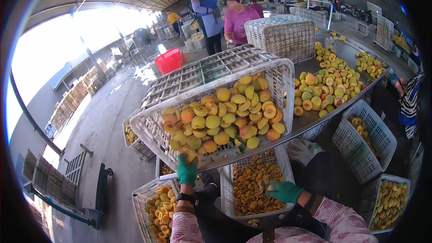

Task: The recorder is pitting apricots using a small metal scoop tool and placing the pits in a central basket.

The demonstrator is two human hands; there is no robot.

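My left hand (187, 168), in a green glove, is at the lower lip of a tipped white plastic crate (291, 74), touching a cut peach or apricot half (190, 156). Whole and halved yellow-orange fruits (222, 114) fill the crate, which lies on its side on a metal-edged table. My right hand (285, 191), also green-gloved, is over a white crate (226, 192) of small orange fruit halves (253, 189). Its fingers are bent around something small at their tips, too blurred to name. My left hand's fingers are partly hidden by its back.
A metal table (303, 125) holds more fruit at the right, with an upturned crate (288, 37) behind. Fruit crates stand low at left (138, 195) and right (364, 141). A person in pink (241, 20) and one in a blue apron (211, 23) are beyond, near a red basket (170, 61).
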